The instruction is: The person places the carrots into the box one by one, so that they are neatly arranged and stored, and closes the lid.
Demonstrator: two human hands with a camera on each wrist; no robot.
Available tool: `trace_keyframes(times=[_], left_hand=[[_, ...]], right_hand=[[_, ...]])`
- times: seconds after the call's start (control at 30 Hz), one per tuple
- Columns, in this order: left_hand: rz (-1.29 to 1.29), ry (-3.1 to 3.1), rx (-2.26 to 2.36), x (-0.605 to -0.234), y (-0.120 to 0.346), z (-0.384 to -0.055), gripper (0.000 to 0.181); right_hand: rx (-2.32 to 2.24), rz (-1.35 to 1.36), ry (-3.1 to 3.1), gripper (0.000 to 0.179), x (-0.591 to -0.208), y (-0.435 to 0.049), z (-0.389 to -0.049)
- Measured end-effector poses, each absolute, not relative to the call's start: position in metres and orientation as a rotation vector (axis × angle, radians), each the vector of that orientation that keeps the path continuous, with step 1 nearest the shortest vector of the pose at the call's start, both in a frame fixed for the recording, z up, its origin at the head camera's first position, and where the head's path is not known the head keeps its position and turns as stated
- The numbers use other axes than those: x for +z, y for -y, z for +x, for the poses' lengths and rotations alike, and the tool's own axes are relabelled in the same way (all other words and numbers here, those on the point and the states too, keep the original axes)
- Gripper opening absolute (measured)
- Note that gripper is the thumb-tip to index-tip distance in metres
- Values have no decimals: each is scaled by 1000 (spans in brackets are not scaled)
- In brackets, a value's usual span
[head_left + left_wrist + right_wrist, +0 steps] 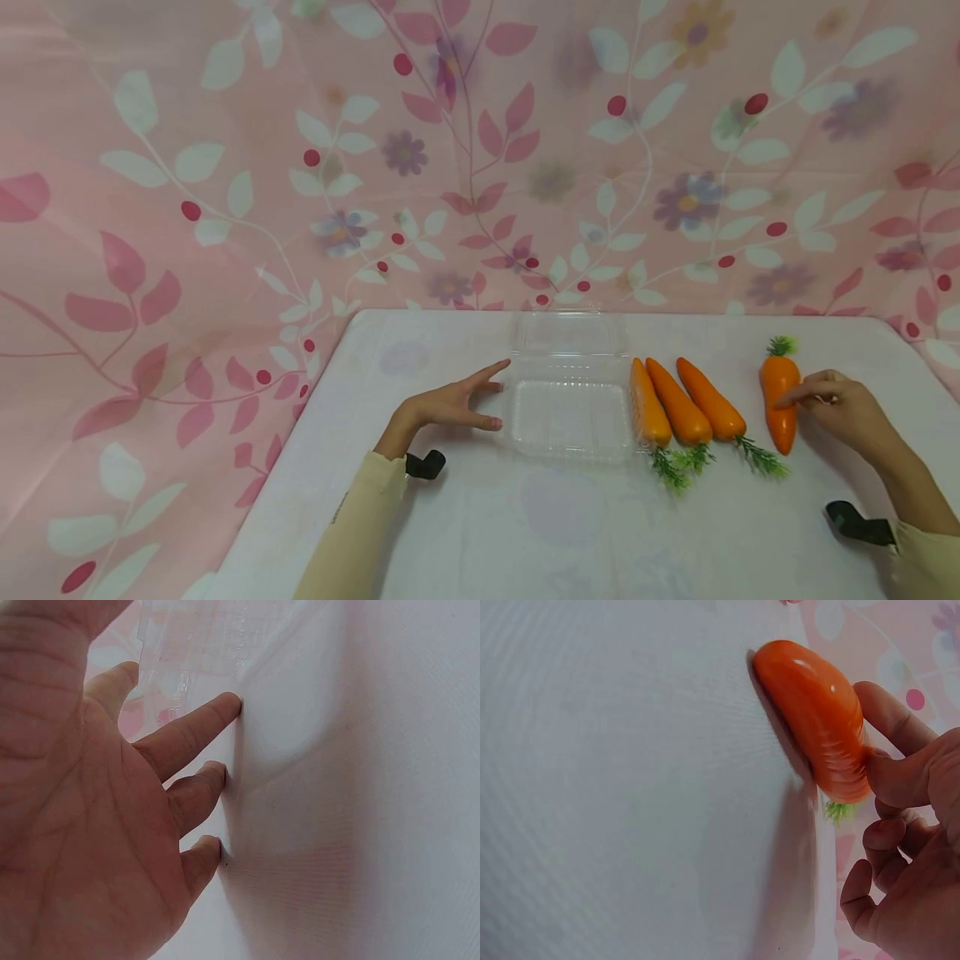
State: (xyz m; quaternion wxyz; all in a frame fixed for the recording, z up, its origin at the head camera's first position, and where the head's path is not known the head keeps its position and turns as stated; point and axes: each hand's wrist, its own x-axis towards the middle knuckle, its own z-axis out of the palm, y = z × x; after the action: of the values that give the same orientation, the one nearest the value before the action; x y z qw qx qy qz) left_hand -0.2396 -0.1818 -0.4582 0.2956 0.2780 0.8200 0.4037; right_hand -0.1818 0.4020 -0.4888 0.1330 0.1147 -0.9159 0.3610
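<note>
In the head view my left hand [450,406] is spread beside the left wall of a clear plastic clamshell box [570,457], whose lid [570,333] is folded back. In the left wrist view, the fingertips [231,703] of that hand are extended close over the white surface, and the hand holds nothing. At the far right my right hand [843,408] touches the side of a glossy orange carrot [780,383] with a green leafy tuft. The right wrist view shows its thumb and index finger at the upper side of the carrot [810,712], not wrapped round it.
Three more carrots, a left one [647,408], a middle one [678,408] and a right one [712,404], lie side by side just right of the box, leaves toward me. A white cloth covers the table [540,533]. Behind it hangs a pink floral curtain [480,150].
</note>
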Motion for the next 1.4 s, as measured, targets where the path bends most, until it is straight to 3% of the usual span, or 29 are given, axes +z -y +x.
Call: trace_keyframes(times=[0.37,0.53,0.9,1.17,1.4], left_hand=[[720,-2181,1067,-459,181,-240,103],[720,-2189,1054,-458,181,-240,103],[704,-2176,1074,-457,181,-240,102],[714,-2199,1062,-456,181,-239,101],[715,-2199,1055,-456,182,-238,101]], right_hand=[[1048,324,2677,21,-487,-397,-180],[995,188,2749,5,-483,-395,-178],[1003,-199,2836,60,-473,-385,-180],[938,-362,2887,79,-469,-382,-179],[951,-399,2924,81,-470,-379,-179]])
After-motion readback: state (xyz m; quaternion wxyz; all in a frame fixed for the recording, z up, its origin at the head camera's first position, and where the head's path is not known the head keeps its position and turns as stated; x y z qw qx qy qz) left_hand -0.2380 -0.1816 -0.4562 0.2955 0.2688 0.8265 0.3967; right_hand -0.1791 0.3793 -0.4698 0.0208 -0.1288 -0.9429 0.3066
